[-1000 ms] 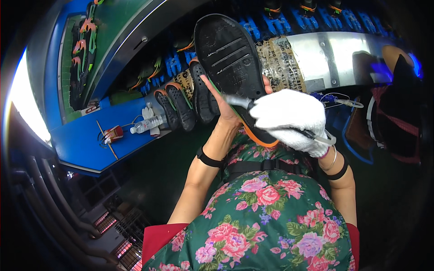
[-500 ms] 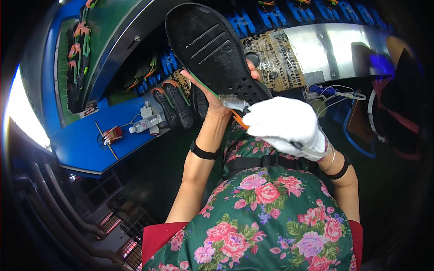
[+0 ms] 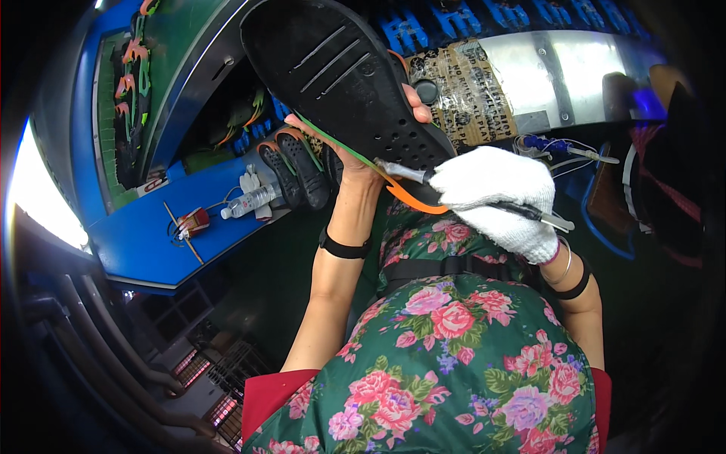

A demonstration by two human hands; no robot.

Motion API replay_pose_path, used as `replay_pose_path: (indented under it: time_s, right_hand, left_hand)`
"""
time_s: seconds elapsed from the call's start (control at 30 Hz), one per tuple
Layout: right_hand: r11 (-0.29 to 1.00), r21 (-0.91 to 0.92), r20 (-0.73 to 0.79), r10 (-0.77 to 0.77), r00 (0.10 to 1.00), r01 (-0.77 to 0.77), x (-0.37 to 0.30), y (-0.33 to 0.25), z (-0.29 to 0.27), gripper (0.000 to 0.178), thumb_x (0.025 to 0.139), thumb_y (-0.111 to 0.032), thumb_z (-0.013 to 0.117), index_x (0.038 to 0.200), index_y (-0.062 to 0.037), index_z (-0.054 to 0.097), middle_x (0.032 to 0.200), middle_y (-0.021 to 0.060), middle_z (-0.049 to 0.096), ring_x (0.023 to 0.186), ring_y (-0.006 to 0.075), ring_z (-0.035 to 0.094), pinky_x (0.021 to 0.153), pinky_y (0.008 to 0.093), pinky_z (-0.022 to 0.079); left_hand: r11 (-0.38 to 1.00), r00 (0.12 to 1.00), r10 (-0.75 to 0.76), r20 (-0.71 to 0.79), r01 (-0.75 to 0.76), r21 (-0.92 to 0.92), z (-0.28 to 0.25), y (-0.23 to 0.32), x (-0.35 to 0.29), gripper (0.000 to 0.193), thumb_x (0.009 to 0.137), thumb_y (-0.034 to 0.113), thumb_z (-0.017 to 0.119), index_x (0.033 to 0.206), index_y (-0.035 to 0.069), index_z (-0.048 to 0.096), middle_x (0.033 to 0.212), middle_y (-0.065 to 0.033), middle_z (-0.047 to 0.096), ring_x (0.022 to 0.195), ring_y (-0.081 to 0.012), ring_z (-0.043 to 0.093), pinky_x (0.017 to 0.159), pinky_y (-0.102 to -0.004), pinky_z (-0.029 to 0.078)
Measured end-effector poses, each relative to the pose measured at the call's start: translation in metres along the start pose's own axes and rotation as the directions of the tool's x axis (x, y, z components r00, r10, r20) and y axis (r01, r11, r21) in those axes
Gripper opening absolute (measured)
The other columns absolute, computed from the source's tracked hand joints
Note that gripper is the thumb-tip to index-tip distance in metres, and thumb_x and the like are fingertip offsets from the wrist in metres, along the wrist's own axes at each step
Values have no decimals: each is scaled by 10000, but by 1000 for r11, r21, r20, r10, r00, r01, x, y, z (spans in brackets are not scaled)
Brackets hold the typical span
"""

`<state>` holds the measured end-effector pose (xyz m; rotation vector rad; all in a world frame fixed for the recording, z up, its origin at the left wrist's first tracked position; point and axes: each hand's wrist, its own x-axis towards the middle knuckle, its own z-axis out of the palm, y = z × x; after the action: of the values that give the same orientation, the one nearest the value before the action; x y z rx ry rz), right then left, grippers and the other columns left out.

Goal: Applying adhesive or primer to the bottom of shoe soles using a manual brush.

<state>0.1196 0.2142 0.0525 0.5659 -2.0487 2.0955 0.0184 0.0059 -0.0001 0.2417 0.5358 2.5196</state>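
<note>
My bare left hand (image 3: 358, 160) grips a large black shoe sole (image 3: 340, 76) from beneath, the thumb along one edge and fingertips curling over the other. Three long slits cross the broad end; small round holes dot the narrower part. Green and orange trim shows along its near edge. In a white knit glove, my right hand (image 3: 495, 198) is closed round a small brush (image 3: 407, 172). The brush tip touches or hovers close to the sole's rim, just above the orange part; which of the two I cannot tell. Its handle end sticks out behind the glove.
On the left, a blue table (image 3: 155, 238) carries a plastic bottle (image 3: 249, 200), a small red item (image 3: 195, 222) and a pair of soles (image 3: 299, 170). Ahead runs a metal rail (image 3: 567, 79) with a taped cardboard patch (image 3: 461, 94); blue racks (image 3: 461, 26) line up behind it.
The sole has shifted up and to the left. My right hand has turned and moved slightly right, so the brush handle and more of the orange trim now show.
</note>
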Motion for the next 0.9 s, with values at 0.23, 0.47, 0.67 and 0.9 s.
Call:
replay_pose_path:
  time_s: [0.23,0.47,0.67,0.9]
  right_hand:
    - [989,85,0,125,992,-124,-7,1,0,163,733,16,817,885,-40,793,934,112,783,897,276,762,792,355,599]
    - [1000,-11,55,7,998,-6,-6,-1,-1,157,730,2,823,877,-34,779,923,122,779,880,280,761,775,362,595]
    - [1000,-3,41,21,999,-21,-8,-3,-3,111,753,11,813,848,-33,776,921,136,775,858,278,760,774,356,596]
    - [999,-46,27,17,999,-15,-10,-2,-3,145,723,-5,822,857,-41,782,911,132,776,849,276,758,762,360,597]
  left_hand:
    - [999,999,38,-20,-38,33,15,-2,4,1414,525,1113,280,1373,4,507,1014,-286,675,862,-370,699,788,-476,593]
    - [996,999,29,31,-31,82,8,2,3,1426,514,1120,266,1377,10,507,1019,-286,674,861,-374,697,789,-483,592]
    - [999,1000,22,0,-22,34,7,5,7,1416,510,1118,300,1362,6,512,1026,-286,671,868,-378,690,785,-488,583]
    - [996,972,-78,223,66,59,-7,14,15,1286,548,1020,580,1331,0,595,1178,-243,647,1072,-364,631,877,-467,585]
